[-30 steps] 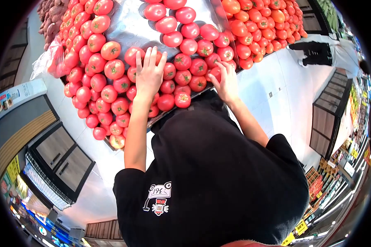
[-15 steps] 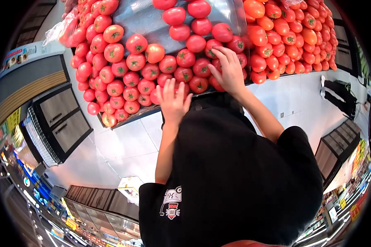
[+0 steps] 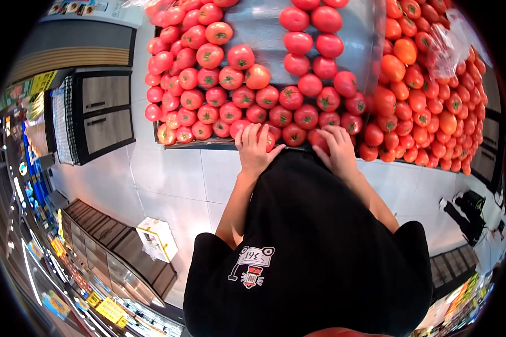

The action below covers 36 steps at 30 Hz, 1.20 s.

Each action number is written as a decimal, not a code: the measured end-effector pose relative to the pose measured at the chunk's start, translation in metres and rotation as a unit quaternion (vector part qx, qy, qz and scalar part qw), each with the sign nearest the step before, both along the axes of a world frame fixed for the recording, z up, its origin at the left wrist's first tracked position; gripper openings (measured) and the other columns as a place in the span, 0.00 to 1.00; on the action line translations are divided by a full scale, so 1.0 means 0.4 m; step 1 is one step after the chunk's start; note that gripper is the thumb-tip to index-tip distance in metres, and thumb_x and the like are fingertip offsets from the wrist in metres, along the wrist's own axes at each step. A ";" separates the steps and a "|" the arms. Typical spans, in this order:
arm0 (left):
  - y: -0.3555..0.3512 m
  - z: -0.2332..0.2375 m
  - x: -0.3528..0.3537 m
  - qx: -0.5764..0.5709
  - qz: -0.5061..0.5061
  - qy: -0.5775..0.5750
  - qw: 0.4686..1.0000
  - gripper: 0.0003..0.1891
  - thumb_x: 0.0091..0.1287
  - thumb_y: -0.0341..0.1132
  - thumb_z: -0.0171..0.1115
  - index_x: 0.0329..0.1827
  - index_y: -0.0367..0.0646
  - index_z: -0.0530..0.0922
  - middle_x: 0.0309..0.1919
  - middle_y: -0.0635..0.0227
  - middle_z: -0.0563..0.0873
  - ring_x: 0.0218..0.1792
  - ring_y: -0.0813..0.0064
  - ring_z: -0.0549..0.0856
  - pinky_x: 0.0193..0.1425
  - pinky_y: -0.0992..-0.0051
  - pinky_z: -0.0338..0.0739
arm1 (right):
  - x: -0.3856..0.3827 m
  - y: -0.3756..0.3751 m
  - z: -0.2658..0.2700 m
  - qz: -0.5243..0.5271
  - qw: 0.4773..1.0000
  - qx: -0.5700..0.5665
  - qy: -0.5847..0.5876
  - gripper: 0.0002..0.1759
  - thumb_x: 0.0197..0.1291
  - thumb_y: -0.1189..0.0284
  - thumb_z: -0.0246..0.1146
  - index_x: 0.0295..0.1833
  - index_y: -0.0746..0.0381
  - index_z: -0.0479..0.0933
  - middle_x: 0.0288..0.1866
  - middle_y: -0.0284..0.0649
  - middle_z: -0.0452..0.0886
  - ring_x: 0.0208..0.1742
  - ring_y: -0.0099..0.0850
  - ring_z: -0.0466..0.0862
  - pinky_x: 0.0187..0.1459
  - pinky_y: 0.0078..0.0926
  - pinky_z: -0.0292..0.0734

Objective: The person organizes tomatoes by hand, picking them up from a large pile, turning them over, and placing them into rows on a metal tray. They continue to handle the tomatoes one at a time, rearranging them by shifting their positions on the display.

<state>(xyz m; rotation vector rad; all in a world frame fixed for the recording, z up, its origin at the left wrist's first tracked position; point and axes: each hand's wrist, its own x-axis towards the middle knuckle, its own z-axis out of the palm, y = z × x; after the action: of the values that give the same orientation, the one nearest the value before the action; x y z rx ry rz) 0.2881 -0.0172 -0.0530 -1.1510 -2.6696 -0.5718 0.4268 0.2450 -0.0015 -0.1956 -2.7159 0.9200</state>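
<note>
Red tomatoes with green stem ends lie in rows on a display stand. Along the front edge, my left hand (image 3: 254, 153) cups a tomato (image 3: 270, 141), its thumb on the near side and its fingers over the top. To the right, my right hand (image 3: 339, 151) has its fingers curled round another front-row tomato (image 3: 319, 141). Between the two hands sits a further tomato (image 3: 294, 135) that neither touches. My fingers hide parts of both held tomatoes.
Behind the front rows shows a grey dimpled liner (image 3: 258, 33), with a double column of tomatoes on it. A clear divider (image 3: 376, 50) separates the longer tomatoes (image 3: 416, 101) at right. A plastic bag (image 3: 450, 48) lies on those. Dark-framed cabinets (image 3: 104, 115) stand at left; a white box (image 3: 156, 238) stands behind.
The view has turned, so the stand sits further right. My right hand has come back from the second row to a front-row tomato. My left hand has closed round a front-edge tomato.
</note>
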 end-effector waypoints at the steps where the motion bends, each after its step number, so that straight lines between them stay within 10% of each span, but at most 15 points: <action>1: 0.003 0.005 -0.004 -0.004 -0.005 -0.005 1.000 0.45 0.60 0.64 0.84 0.74 0.43 0.82 0.70 0.57 0.83 0.75 0.54 0.79 0.85 0.44 0.63 | 0.008 0.001 0.000 0.014 1.000 -0.005 -0.010 0.29 0.61 0.66 0.82 0.67 0.61 0.83 0.66 0.47 0.84 0.67 0.51 0.83 0.67 0.48 0.82; 14: 0.093 0.147 -0.226 0.077 0.024 0.086 0.993 0.21 0.76 0.36 0.75 0.71 0.45 0.87 0.72 0.58 0.86 0.75 0.52 0.82 0.82 0.50 0.71 | -0.007 -0.003 0.043 0.069 0.973 0.127 -0.178 0.46 0.59 0.56 0.83 0.79 0.59 0.75 0.74 0.50 0.77 0.72 0.50 0.79 0.68 0.46 0.81; 18: 0.175 0.184 -0.380 0.025 -0.163 0.094 0.982 0.25 0.74 0.41 0.77 0.71 0.42 0.85 0.74 0.55 0.85 0.75 0.52 0.83 0.84 0.51 0.72 | -0.002 -0.020 0.051 0.035 0.980 0.114 -0.158 0.44 0.60 0.56 0.82 0.79 0.61 0.76 0.73 0.49 0.77 0.71 0.49 0.79 0.68 0.45 0.81; 26: 0.308 0.151 -0.382 0.003 -0.409 0.082 0.909 0.24 0.63 0.53 0.81 0.49 0.44 0.82 0.44 0.62 0.84 0.49 0.59 0.86 0.58 0.60 0.80 | -0.116 -0.042 0.074 -0.135 0.984 0.113 -0.025 0.33 0.65 0.66 0.78 0.74 0.63 0.80 0.69 0.47 0.83 0.69 0.50 0.82 0.70 0.46 0.81; 36: 0.317 0.078 -0.307 -0.025 -0.269 0.016 0.963 0.28 0.62 0.55 0.83 0.49 0.42 0.82 0.43 0.58 0.86 0.49 0.56 0.85 0.62 0.56 0.79 | -0.225 -0.029 0.015 -0.252 0.940 0.223 -0.058 0.37 0.64 0.62 0.79 0.76 0.59 0.79 0.69 0.41 0.83 0.70 0.43 0.81 0.70 0.42 0.77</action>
<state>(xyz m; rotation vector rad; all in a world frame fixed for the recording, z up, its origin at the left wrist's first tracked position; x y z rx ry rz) 0.1654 0.1097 -0.0219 -1.8997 -2.3395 -0.5539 0.3370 0.2335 0.0044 -0.8188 -2.6812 0.1464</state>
